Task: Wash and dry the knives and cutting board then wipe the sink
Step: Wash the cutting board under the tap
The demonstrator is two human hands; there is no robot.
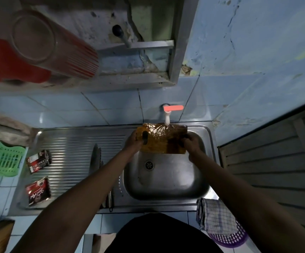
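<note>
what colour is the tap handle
Red-pink, on a white tap; the handle shows in the head view, above the cutting board.

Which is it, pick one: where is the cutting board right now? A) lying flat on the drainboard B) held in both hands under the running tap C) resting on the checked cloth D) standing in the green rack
B: the left hand and right hand grip the ends of the board over the sink, with water from the tap running onto it.
</note>
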